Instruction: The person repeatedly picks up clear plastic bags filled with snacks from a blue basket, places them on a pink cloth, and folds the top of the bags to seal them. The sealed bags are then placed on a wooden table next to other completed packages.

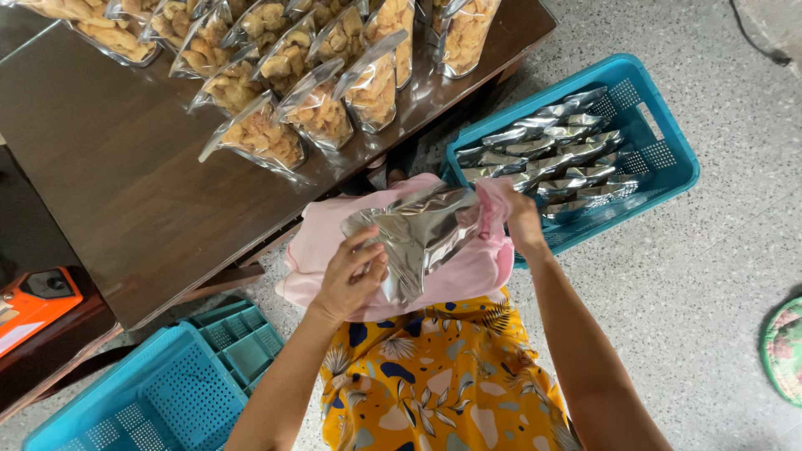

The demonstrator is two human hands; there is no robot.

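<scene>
A silver foil pouch (422, 238) lies across a pink cloth (468, 271) on my lap. My left hand (351, 276) grips the pouch at its lower left corner. My right hand (518, 219) holds a fold of the pink cloth against the pouch's right end. Beyond my right hand, a blue plastic crate (660, 159) on the floor holds several more silver pouches (555, 154) stacked on edge.
A dark wooden table (125, 175) at left carries several clear bags of fried snacks (288, 92). An empty blue crate (150, 392) sits at the lower left, an orange device (33, 301) beside it. Speckled floor lies to the right, with a round mat (785, 351) at the edge.
</scene>
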